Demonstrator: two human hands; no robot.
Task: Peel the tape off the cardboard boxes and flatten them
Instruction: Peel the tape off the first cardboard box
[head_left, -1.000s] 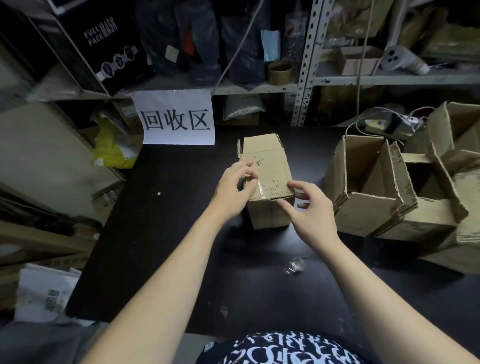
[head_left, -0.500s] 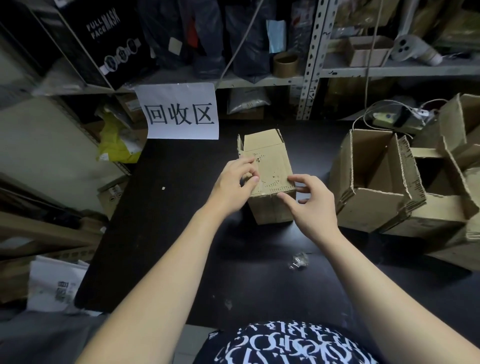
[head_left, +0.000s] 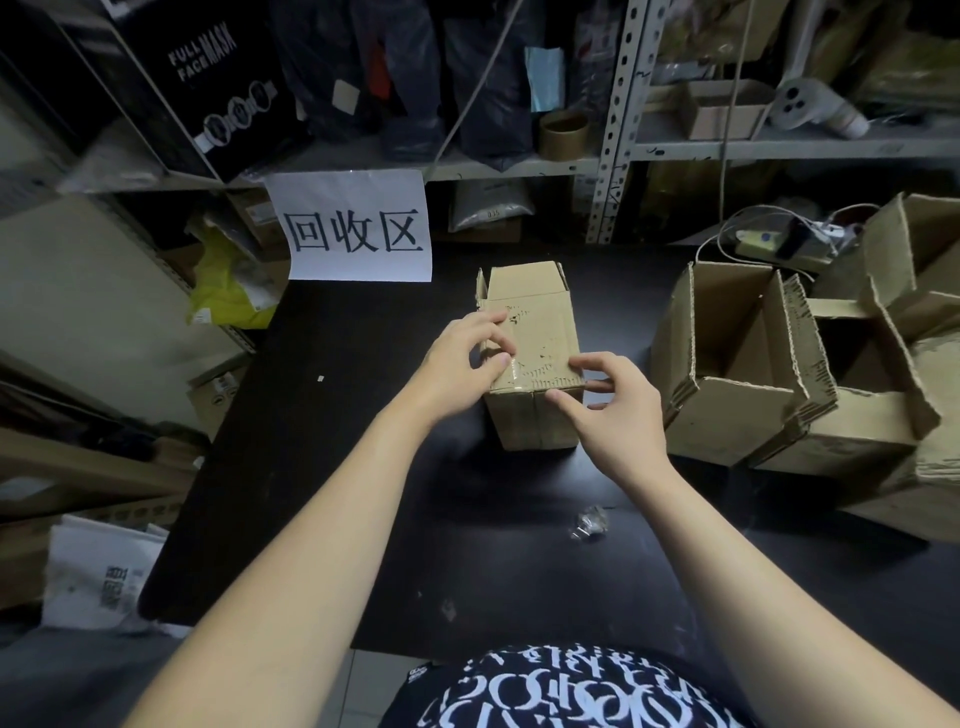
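Black table (head_left: 363, 467) — box's (head_left: 540, 322) long axis points away.

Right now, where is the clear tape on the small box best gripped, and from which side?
Probably the clear tape at its glossy end near the top's left edge, pinched from the left, beside the left hand; elsewhere it lies flat on the small box.

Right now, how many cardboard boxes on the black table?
4 clear: small box at centre; three opened at right: front box, middle box beside it, rear box behind them. They run off-frame; more may be hidden.
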